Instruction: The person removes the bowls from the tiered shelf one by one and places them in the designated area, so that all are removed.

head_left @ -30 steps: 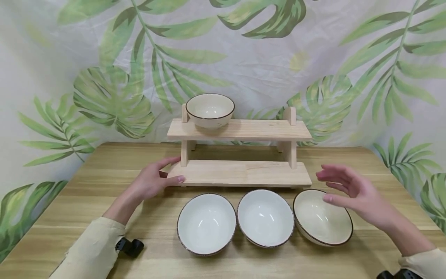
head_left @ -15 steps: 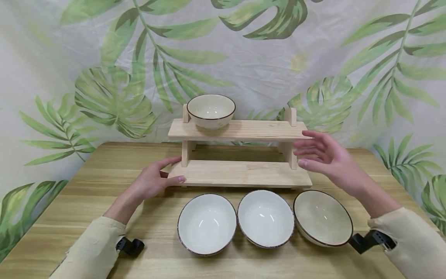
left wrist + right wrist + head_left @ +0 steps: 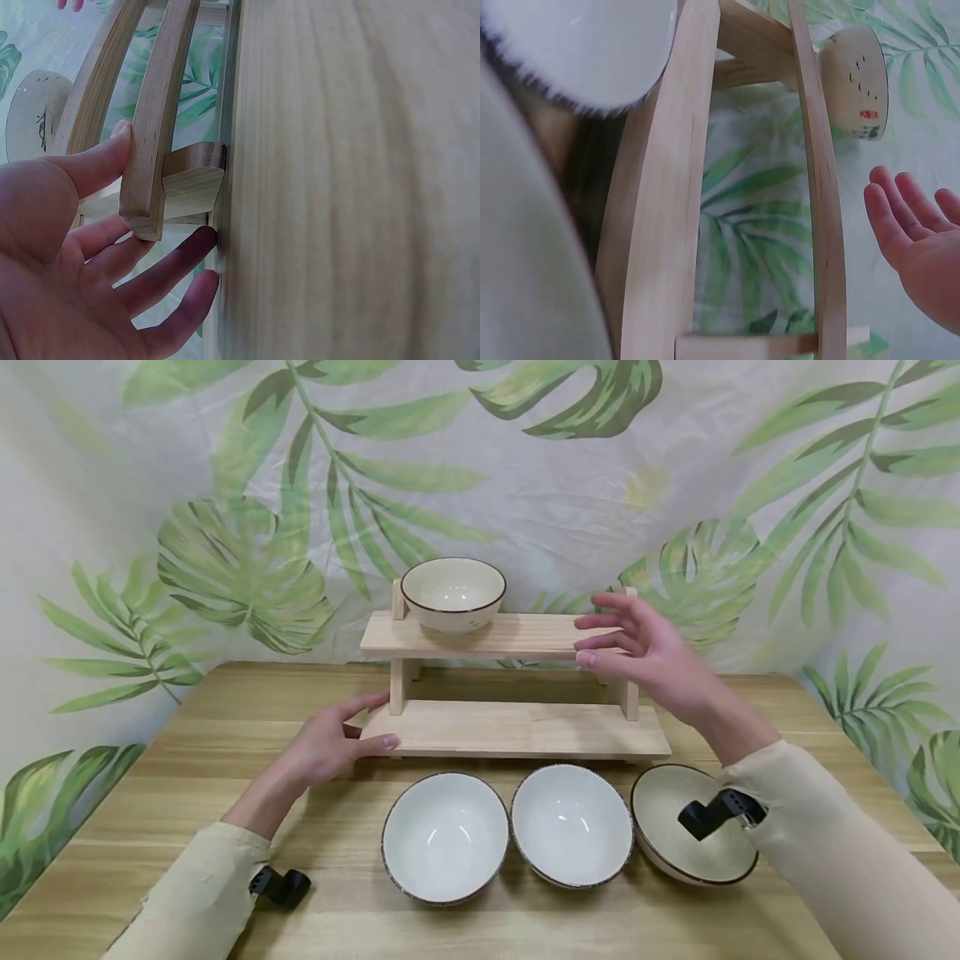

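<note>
A two-tier wooden shelf [image 3: 517,727] stands on the table, with a cream bowl [image 3: 453,592] with a dark rim at the left of its upper board. My left hand [image 3: 327,750] holds the left end of the lower board, thumb on the front edge and fingers around the end; the left wrist view shows this thumb [image 3: 105,161] against the wood. Over the right part of the upper board my right hand [image 3: 645,647] hovers with fingers spread and nothing in it. Its fingers [image 3: 900,206] point toward the cream bowl's painted side in the right wrist view.
In front of the shelf stand two white bowls, a left one [image 3: 445,839] and a middle one [image 3: 572,827], both with speckled rims. A second cream bowl [image 3: 667,810] at the right is partly covered by my right sleeve and wrist camera. A leaf-patterned cloth [image 3: 555,510] hangs behind.
My right hand has moved from above the right cream bowl up and leftward to the upper board. My left hand stays on the lower board, and the bowls have not moved.
</note>
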Demonstrator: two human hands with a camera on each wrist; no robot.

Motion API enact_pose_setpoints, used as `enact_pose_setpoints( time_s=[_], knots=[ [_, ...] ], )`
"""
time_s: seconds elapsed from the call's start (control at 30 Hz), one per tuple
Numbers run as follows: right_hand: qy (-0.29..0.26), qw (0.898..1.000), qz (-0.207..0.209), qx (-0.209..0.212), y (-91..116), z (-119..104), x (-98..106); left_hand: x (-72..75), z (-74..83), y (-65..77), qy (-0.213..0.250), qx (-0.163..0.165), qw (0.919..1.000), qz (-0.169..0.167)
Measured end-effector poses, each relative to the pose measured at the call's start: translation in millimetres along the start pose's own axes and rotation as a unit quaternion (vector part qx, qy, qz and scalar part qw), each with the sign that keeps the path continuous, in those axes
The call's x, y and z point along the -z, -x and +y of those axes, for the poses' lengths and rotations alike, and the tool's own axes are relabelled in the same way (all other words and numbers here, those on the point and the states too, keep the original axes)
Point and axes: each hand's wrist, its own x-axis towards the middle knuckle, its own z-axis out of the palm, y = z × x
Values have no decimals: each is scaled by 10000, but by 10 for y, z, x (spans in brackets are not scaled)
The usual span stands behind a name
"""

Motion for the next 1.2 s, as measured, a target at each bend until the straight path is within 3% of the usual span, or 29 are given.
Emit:
enact_pose_setpoints(
  time_s=[0.6,1.2],
  knots=[
    [-371,9987,213,-271,-540,-9,-300,-19,60,-60,75,-16,10000,0],
    [-189,9980,341,-500,-1010,29,-708,2,-9,-27,-31,100,9999,17]
  ],
)
